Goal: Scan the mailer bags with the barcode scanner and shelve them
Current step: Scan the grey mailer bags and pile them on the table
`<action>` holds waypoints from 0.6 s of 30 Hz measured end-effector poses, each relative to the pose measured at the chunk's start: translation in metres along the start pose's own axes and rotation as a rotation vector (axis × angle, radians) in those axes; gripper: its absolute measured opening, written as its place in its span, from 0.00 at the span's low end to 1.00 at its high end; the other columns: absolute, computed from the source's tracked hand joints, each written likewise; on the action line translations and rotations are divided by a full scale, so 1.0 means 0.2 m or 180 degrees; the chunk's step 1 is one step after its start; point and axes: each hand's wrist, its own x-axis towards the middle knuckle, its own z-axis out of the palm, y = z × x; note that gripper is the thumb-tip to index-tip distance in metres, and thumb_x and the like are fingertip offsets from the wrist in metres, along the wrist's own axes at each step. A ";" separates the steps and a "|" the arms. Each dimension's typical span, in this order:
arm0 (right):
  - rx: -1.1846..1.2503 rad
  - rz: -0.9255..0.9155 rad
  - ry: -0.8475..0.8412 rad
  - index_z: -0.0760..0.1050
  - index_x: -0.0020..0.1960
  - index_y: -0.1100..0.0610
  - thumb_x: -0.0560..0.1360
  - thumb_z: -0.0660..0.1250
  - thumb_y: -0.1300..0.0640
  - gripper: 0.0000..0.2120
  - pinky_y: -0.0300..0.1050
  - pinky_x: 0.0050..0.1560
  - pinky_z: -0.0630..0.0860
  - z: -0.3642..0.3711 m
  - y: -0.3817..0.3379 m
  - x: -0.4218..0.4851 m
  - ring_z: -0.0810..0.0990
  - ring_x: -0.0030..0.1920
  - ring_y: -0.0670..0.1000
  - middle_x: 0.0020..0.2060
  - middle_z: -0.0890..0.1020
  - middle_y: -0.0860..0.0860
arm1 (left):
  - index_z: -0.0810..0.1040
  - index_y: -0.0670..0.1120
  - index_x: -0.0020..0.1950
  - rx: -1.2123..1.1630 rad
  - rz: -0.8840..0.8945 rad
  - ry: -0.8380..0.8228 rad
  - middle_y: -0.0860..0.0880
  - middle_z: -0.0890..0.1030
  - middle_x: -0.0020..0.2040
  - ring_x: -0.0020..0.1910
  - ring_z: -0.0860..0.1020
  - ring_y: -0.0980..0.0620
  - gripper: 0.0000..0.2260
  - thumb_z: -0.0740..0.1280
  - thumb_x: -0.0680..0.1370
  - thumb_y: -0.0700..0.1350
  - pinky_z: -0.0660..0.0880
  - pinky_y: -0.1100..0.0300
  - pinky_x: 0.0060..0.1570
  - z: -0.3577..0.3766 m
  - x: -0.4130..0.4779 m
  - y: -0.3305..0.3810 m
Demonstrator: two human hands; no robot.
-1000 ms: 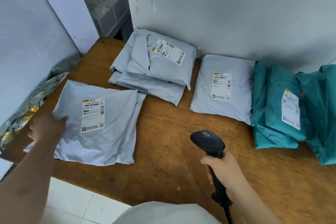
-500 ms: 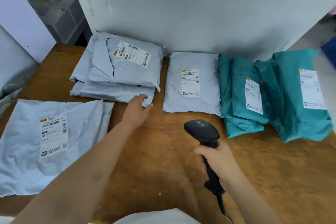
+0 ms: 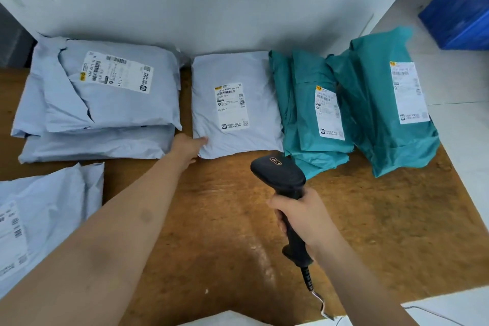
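The left hand (image 3: 188, 149) is stretched out, fingers straight, onto the near corner of the middle mailer (image 3: 235, 71) lying on the table (image 3: 225, 219). The scanner (image 3: 279, 176) is gripped in the right hand (image 3: 304, 216). Teal mailers (image 3: 304, 114) are laid rightward.

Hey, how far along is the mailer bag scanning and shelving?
Nothing looks shelved: every bag lies on the wooden table. In hand: the right hand grips the black barcode scanner; the left hand touches the middle grey plastic mailer bag. Left: that bag, the grey stack, the teal mailer bags.
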 end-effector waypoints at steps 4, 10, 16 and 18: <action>0.0022 -0.0044 -0.0054 0.68 0.31 0.60 0.70 0.67 0.64 0.11 0.41 0.27 0.67 0.02 0.01 0.01 0.67 0.22 0.51 0.22 0.69 0.55 | 0.70 0.44 0.40 -0.0310 0.0164 -0.0439 0.42 0.77 0.50 0.49 0.77 0.47 0.09 0.69 0.76 0.38 0.78 0.58 0.40 -0.04 -0.07 -0.02; 0.0009 -0.0047 -0.0356 0.70 0.31 0.62 0.71 0.67 0.63 0.12 0.41 0.28 0.69 0.08 0.02 -0.06 0.67 0.21 0.52 0.21 0.70 0.56 | 0.70 0.43 0.40 -0.0476 0.0259 -0.0534 0.43 0.79 0.50 0.50 0.79 0.46 0.09 0.69 0.75 0.36 0.79 0.52 0.50 -0.18 -0.35 -0.27; -0.0166 0.0032 -0.0541 0.70 0.30 0.61 0.71 0.66 0.63 0.12 0.40 0.27 0.68 0.18 0.07 -0.15 0.67 0.21 0.51 0.19 0.70 0.53 | 0.71 0.42 0.41 -0.0150 -0.0062 -0.0392 0.46 0.80 0.42 0.40 0.80 0.51 0.09 0.71 0.73 0.38 0.80 0.58 0.40 -0.37 -0.65 -0.63; -0.0233 0.0082 -0.0541 0.70 0.32 0.61 0.71 0.66 0.63 0.10 0.39 0.27 0.68 0.22 0.10 -0.18 0.68 0.21 0.51 0.19 0.71 0.53 | 0.72 0.41 0.42 -0.0088 -0.0159 -0.0491 0.45 0.81 0.43 0.41 0.81 0.50 0.09 0.72 0.72 0.39 0.81 0.57 0.39 -0.40 -0.72 -0.73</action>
